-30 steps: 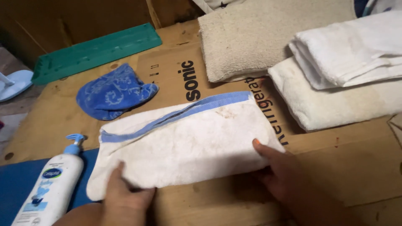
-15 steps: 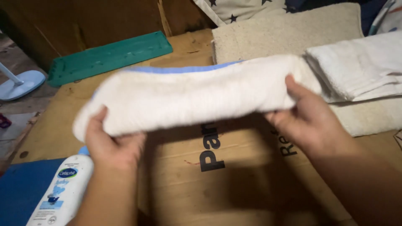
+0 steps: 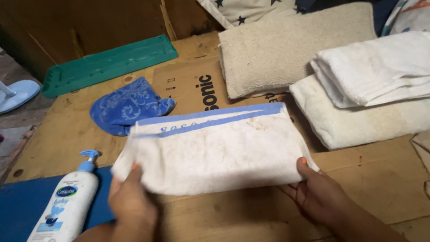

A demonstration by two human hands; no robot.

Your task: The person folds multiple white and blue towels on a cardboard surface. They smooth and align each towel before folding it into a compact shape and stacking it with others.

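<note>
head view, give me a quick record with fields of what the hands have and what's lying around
held thing: white towel with blue stripe, folded, stained
left hand: grip on the towel's lower left corner
right hand: grip on the towel's lower right edge, thumb on top
surface: flattened cardboard
left of towel: pump bottle lying on a blue mat
behind towel: blue cloth, green tray
right rear: beige towel, white folded towel on top of a cream towel

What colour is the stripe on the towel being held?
Blue, along the top edge of the white towel; head view.
</note>
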